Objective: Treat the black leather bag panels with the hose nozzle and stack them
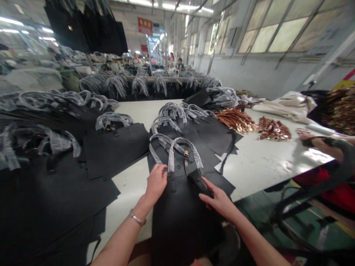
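A black leather bag panel [180,218] lies in front of me, reaching over the near table edge. At its top stands a handle [183,140] wrapped in clear plastic. My left hand [157,181] is closed at the panel's left edge, beside the handle's left end; its thumb is hidden. At the handle's right end, my right hand [217,197] has index finger and thumb either side of a raised black leather tab [196,180]. Just beyond, a narrow black strap [186,159] with a gold-coloured buckle lies between the handle's two ends.
More black panels with wrapped handles lie stacked on the left [116,147] and ahead [206,133]. Brown straps with gold-coloured metal ends [235,120] sit in heaps on the white table [255,170]. At the right, another person's hand [324,147] is beside a black curved piece [346,159].
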### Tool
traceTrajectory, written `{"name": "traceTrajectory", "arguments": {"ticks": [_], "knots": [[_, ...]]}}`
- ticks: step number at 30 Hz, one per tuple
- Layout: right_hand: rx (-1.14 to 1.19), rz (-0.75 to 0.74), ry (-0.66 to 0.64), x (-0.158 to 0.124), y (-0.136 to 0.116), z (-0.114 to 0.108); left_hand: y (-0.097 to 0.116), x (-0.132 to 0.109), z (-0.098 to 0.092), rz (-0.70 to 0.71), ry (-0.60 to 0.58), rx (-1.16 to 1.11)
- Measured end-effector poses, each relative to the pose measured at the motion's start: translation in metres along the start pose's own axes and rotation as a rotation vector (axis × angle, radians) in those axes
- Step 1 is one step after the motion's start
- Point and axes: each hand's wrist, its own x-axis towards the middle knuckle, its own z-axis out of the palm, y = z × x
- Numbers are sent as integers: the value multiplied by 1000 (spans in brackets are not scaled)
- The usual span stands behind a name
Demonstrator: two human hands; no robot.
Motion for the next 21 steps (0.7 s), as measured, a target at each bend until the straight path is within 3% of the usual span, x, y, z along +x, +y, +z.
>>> {"name": "traceTrajectory", "arguments": {"ticks": [5,10,17,21], "knots": [[-48,1,76,-3,-3,8,51,53,36,415,-184,161],[-15,32,126,-4,-1,12,59,89,56,669,-363,305],[-65,40,204,-6,-1,16,40,100,48,826,-432,370],[-84,64,261,-9,-7,16,40,83,31,759,-437,391]]}}
